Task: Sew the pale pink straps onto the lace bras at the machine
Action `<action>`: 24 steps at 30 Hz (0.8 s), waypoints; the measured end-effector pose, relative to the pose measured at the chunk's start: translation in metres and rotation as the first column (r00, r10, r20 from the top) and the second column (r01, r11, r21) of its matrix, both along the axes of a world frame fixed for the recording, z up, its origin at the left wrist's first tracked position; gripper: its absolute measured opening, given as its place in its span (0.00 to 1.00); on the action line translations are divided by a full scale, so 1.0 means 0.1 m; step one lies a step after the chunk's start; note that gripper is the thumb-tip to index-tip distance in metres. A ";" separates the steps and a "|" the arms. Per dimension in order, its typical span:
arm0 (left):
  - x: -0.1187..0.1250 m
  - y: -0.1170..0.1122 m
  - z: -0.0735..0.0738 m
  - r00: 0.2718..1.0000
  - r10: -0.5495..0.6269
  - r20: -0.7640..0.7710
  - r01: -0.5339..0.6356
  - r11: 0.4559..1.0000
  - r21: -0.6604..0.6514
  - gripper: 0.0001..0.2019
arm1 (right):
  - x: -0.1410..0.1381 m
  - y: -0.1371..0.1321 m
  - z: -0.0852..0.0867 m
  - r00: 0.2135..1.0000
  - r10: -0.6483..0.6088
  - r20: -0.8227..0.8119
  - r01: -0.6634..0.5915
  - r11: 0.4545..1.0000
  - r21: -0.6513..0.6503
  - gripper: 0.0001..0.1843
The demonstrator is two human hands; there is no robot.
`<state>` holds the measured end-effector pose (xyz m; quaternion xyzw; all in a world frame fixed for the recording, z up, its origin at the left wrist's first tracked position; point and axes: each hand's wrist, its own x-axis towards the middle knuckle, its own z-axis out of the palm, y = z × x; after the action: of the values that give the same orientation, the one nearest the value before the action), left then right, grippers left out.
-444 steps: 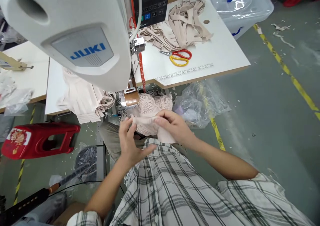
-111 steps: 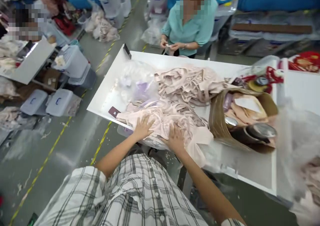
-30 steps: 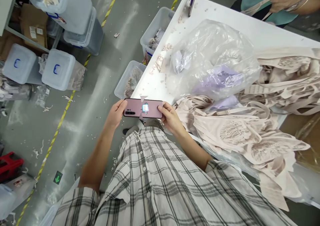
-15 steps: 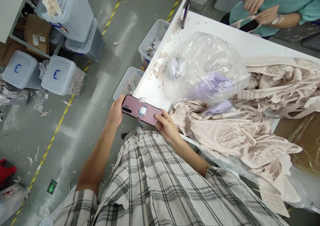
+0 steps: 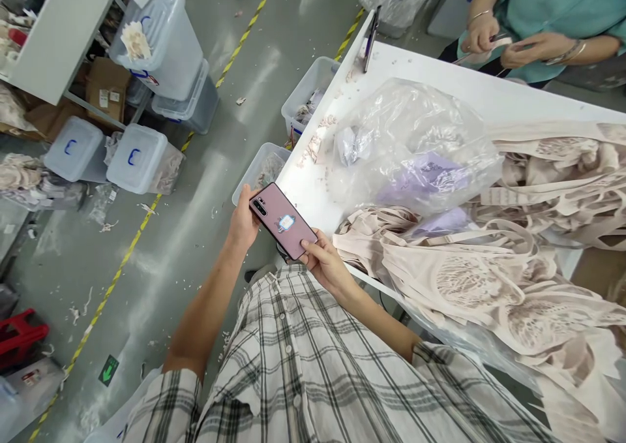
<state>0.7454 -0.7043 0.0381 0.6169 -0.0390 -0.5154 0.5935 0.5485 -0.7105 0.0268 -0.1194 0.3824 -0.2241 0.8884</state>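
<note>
A mauve smartphone point(image 5: 283, 224) with a dark edge and a blue-and-white sticker on its back is held between both of my hands, back side up and slanting. My left hand point(image 5: 244, 220) grips the end with the camera lenses. At the other end, my right hand point(image 5: 323, 260) pinches the phone with its thumb on the back. Just to the right of my right hand, beige lace bras point(image 5: 450, 273) are heaped on the edge of the white table point(image 5: 308, 188). Behind them lies a clear plastic bag point(image 5: 415, 130) with purple paper inside.
Open plastic bins point(image 5: 264, 162) stand on the floor beside the table. A second phone point(image 5: 372, 38) stands upright at the table's far corner. Opposite, a person in a teal top point(image 5: 562, 6) handles small pieces. Lidded boxes point(image 5: 137, 158) stand on the left, by yellow-black floor tape point(image 5: 128, 252).
The phone has tilted more steeply, its right end swinging down toward me. My view has shifted, so the surroundings sit slightly farther right and lower. The other person's hands have moved.
</note>
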 end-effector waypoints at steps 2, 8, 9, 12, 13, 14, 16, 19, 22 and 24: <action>-0.03 -0.01 -0.01 1.000 0.014 -0.011 -0.015 1.000 -0.019 0.26 | 0.00 0.00 0.00 1.000 -0.002 0.001 0.002 1.000 0.005 0.18; -0.15 -0.04 0.01 0.987 -0.078 -0.141 0.056 0.987 -0.153 0.32 | 0.00 0.00 -0.03 0.999 0.000 0.045 -0.001 1.000 0.027 0.18; -0.18 -0.05 0.03 0.979 -0.112 -0.171 0.080 0.980 -0.184 0.33 | 0.01 0.00 -0.03 0.999 -0.007 0.054 0.005 0.999 0.038 0.18; -0.23 -0.05 0.07 0.947 -0.178 -0.268 0.115 0.965 -0.234 0.35 | 0.03 0.01 -0.03 0.995 -0.029 0.092 0.021 0.996 0.081 0.19; -0.25 -0.05 0.07 0.941 -0.176 -0.290 0.106 0.965 -0.241 0.35 | 0.03 0.02 -0.03 0.993 -0.036 0.109 0.025 0.995 0.100 0.18; -0.26 -0.05 0.07 0.938 -0.166 -0.305 0.090 0.965 -0.247 0.35 | 0.03 0.02 -0.03 0.991 -0.048 0.124 0.033 0.992 0.120 0.18; -0.28 -0.04 0.06 0.938 -0.142 -0.317 0.060 0.965 -0.256 0.36 | 0.03 0.02 -0.03 0.984 -0.070 0.161 0.042 0.984 0.171 0.16; -0.27 -0.03 0.03 0.938 -0.140 -0.318 0.054 0.963 -0.265 0.35 | 0.03 0.01 -0.01 0.963 -0.096 0.253 0.027 0.964 0.263 0.15; -0.25 -0.02 -0.03 0.938 -0.164 -0.305 0.070 0.953 -0.295 0.29 | 0.04 -0.01 0.00 0.934 -0.120 0.335 -0.004 0.938 0.347 0.15; -0.23 -0.02 -0.06 0.934 -0.188 -0.303 0.090 0.946 -0.311 0.30 | 0.04 -0.02 0.01 0.929 -0.141 0.343 -0.001 0.924 0.382 0.16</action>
<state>0.7220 -0.7063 0.0323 0.4236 -0.0590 -0.6407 0.6376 0.5523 -0.7122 0.0278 0.1105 0.2512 -0.1970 0.9412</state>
